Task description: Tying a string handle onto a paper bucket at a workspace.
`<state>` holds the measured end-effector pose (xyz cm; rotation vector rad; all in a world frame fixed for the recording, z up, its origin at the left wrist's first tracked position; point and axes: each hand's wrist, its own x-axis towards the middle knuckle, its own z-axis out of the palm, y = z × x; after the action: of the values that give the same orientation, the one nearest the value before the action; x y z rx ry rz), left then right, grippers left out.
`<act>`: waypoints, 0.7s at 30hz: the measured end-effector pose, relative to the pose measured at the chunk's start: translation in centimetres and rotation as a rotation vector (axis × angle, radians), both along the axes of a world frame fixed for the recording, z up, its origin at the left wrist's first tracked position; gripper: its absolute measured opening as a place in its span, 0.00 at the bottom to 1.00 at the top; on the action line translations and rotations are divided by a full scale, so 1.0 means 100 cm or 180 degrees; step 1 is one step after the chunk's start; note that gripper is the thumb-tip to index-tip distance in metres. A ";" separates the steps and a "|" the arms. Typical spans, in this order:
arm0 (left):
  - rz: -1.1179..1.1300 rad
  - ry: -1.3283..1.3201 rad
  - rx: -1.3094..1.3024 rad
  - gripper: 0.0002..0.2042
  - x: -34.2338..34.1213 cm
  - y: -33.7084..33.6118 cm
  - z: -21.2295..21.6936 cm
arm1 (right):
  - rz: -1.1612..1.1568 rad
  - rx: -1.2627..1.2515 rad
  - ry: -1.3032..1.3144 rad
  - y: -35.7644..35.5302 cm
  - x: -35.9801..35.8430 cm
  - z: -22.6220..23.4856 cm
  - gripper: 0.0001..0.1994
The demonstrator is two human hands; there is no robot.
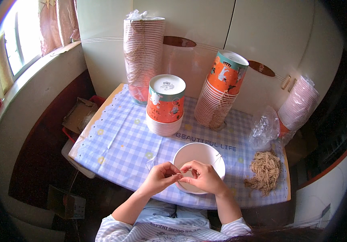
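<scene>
A white paper bucket point(199, 151) stands with its open mouth up at the table's near edge, in front of me. A short bit of beige string point(218, 156) shows at its right rim. My left hand point(163, 176) and my right hand point(201, 176) meet over the bucket's left side, fingertips pinched together. Between them is a thin, pale strand that looks like the same string; the fingers hide most of it. A loose heap of beige string point(265, 171) lies on the table to the right.
Upside-down orange and green paper buckets form a short stack point(166, 107), a taller one point(220, 88) and a very tall wrapped one point(143, 56). Another wrapped stack point(298, 105) and a clear plastic bag point(263, 129) are at right. The checked tablecloth point(121, 141) covers the table.
</scene>
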<state>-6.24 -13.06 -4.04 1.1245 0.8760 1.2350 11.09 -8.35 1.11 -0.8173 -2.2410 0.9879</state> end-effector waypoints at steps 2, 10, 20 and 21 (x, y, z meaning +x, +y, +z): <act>0.0040 0.0171 0.0031 0.05 0.001 0.000 0.000 | -0.0024 0.0024 0.0027 0.000 -0.001 0.000 0.13; 0.0402 0.0891 0.0276 0.06 0.002 -0.004 0.001 | 0.0001 -0.0366 0.0026 0.003 0.001 -0.003 0.07; 0.0314 0.0859 0.0146 0.04 0.000 -0.012 0.009 | -0.0103 -0.0395 0.0031 0.002 0.001 -0.005 0.05; 0.0313 0.0858 0.0145 0.04 0.000 -0.011 0.010 | -0.0105 -0.0394 0.0009 0.001 0.000 -0.004 0.05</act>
<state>-6.23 -14.15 -3.04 1.3182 1.1214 1.2050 11.12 -8.26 0.74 -0.9026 -2.1743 1.1202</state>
